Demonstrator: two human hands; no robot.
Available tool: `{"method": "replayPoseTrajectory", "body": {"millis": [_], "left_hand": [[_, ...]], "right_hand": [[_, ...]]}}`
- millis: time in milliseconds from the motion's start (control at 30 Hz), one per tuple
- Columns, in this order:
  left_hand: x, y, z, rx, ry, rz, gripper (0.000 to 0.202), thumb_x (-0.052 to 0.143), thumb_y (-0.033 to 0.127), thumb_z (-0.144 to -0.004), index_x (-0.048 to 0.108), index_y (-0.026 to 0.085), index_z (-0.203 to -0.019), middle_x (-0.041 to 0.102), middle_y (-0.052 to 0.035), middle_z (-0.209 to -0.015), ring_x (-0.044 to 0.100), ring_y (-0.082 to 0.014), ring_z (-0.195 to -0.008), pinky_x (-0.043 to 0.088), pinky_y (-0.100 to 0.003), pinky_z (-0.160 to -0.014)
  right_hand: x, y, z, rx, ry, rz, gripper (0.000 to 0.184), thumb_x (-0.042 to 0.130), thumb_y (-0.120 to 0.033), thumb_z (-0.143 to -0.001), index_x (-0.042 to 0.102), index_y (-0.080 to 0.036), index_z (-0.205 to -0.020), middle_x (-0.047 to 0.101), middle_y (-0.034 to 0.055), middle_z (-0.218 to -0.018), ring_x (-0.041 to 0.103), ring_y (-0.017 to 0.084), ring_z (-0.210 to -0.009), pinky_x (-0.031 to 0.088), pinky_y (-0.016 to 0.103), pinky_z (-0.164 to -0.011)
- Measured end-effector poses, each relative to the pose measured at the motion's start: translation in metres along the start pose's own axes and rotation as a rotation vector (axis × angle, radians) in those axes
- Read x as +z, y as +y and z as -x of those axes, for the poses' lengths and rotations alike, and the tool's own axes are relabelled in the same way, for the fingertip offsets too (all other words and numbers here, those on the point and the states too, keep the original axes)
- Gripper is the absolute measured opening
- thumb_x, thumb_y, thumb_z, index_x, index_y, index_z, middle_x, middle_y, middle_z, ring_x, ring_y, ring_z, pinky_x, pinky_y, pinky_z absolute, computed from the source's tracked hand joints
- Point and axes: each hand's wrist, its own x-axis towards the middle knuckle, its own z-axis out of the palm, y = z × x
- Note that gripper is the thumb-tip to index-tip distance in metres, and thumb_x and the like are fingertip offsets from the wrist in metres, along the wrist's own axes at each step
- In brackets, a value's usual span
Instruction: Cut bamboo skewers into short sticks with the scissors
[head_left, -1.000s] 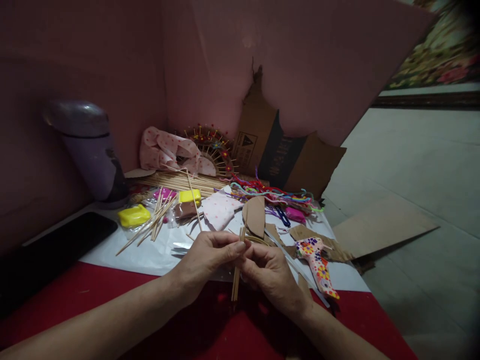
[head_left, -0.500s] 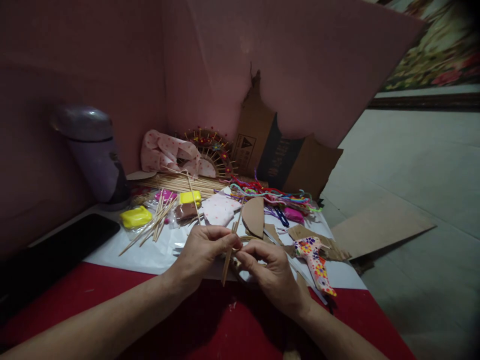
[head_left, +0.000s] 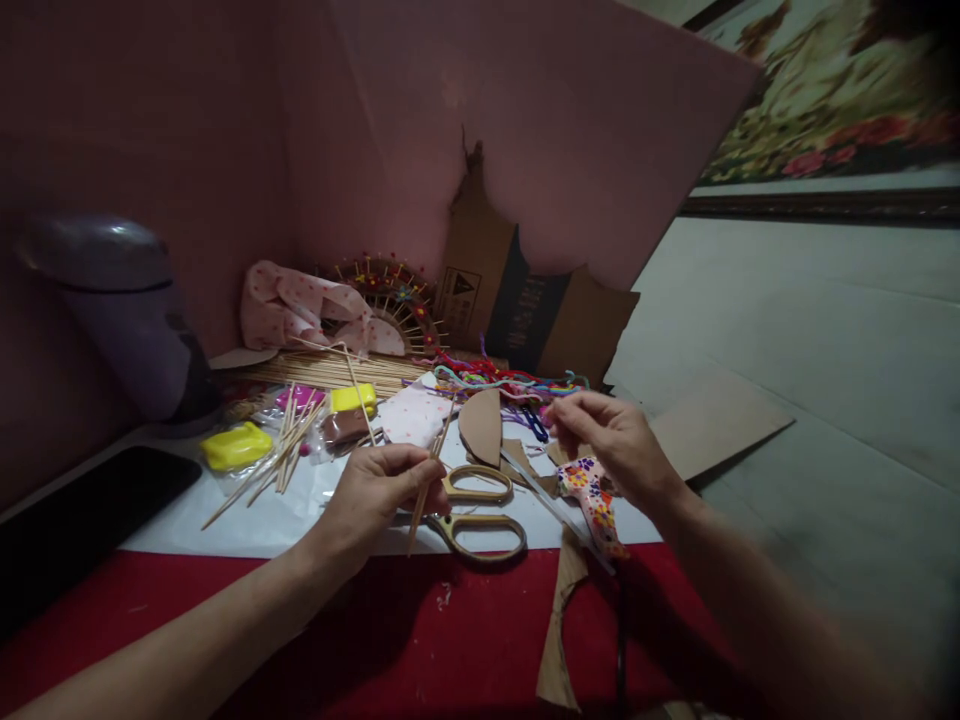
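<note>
My left hand [head_left: 375,492] is closed on a small bunch of thin wooden sticks [head_left: 429,478], which stand tilted above the white sheet [head_left: 300,510]. Gold-handled scissors [head_left: 480,508] lie on the sheet just right of that hand. My right hand [head_left: 611,440] hovers further right, above a flower-patterned glue gun [head_left: 592,505]; its fingers are curled and blurred, and nothing shows in them. A half-round cardboard piece [head_left: 480,427] lies between the two hands.
Loose sticks [head_left: 281,455], yellow clay [head_left: 234,446] and coloured yarn [head_left: 502,380] lie on the sheet. A purple flask [head_left: 127,310] stands at the left by a black slab [head_left: 67,520]. Cardboard [head_left: 525,300] leans on the pink wall. A cardboard strip [head_left: 559,630] lies on the red cloth.
My right hand let go of the sticks and moved right and up, over the glue gun. The scissors now lie uncovered. The left hand keeps the sticks. The view shifted right.
</note>
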Motion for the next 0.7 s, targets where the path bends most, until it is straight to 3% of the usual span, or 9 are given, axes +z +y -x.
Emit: {"method": "replayPoseTrajectory", "body": {"millis": [100,200,267,333,533,633,700], "left_hand": [[0.001,0.004,0.002,0.03,0.031,-0.035,0.02,0.069,0.033,-0.068,0.065,0.014,-0.061,0.066,-0.0009,-0.054,0.061,-0.0129,-0.051,0.049,-0.024,-0.056],[0.001,0.007,0.004,0.077,0.055,-0.072,0.021,0.068,0.032,-0.069,0.065,0.013,-0.061,0.065,-0.0012,-0.054,0.06,-0.0123,-0.051,0.049,-0.023,-0.054],[0.0,0.009,0.005,0.109,0.06,-0.088,0.021,0.068,0.031,-0.07,0.064,0.013,-0.06,0.065,-0.0012,-0.053,0.059,-0.012,-0.049,0.048,-0.023,-0.053],[-0.002,0.011,0.005,0.139,0.063,-0.093,0.02,0.068,0.03,-0.069,0.063,0.013,-0.06,0.064,-0.0012,-0.053,0.059,-0.0122,-0.048,0.048,-0.023,-0.052],[-0.01,0.011,0.002,0.13,0.052,-0.071,0.022,0.068,0.034,-0.069,0.062,0.013,-0.064,0.063,-0.0003,-0.053,0.059,-0.0126,-0.045,0.05,-0.027,-0.05],[-0.012,0.01,0.001,0.136,0.034,-0.055,0.023,0.067,0.033,-0.071,0.06,0.013,-0.064,0.062,0.0002,-0.053,0.056,-0.0103,-0.042,0.047,-0.023,-0.047],[-0.012,0.011,0.002,0.15,0.028,-0.044,0.023,0.066,0.033,-0.072,0.059,0.013,-0.063,0.061,0.0007,-0.052,0.053,-0.0083,-0.04,0.043,-0.021,-0.043]], "right_hand": [[-0.005,0.01,0.016,0.031,-0.137,0.278,0.022,0.053,-0.034,-0.084,0.062,-0.015,-0.076,0.059,0.0016,-0.066,0.051,0.012,-0.056,0.041,0.024,-0.052],[0.008,0.018,0.028,-0.154,-0.267,0.51,0.013,0.05,-0.018,-0.082,0.062,-0.017,-0.084,0.063,0.0046,-0.083,0.056,0.017,-0.076,0.044,0.029,-0.07],[0.024,0.021,0.033,-0.307,-0.416,0.589,0.022,0.048,-0.009,-0.077,0.058,-0.016,-0.095,0.061,0.0074,-0.096,0.053,0.018,-0.089,0.041,0.032,-0.08],[0.04,0.022,0.033,-0.386,-0.528,0.679,0.027,0.048,-0.004,-0.071,0.054,-0.015,-0.096,0.058,0.009,-0.099,0.051,0.019,-0.091,0.04,0.032,-0.081],[0.07,0.016,0.027,-0.297,-0.625,0.879,0.027,0.054,-0.01,-0.068,0.049,-0.015,-0.094,0.058,0.0094,-0.092,0.051,0.019,-0.079,0.039,0.029,-0.067],[0.064,0.008,0.025,-0.249,-0.647,0.856,0.035,0.055,-0.013,-0.069,0.049,-0.015,-0.104,0.061,0.0093,-0.092,0.055,0.02,-0.077,0.039,0.028,-0.064],[0.052,0.001,0.025,-0.229,-0.648,0.747,0.051,0.055,-0.011,-0.07,0.043,-0.018,-0.119,0.063,0.0078,-0.096,0.058,0.019,-0.081,0.041,0.028,-0.067]]}}
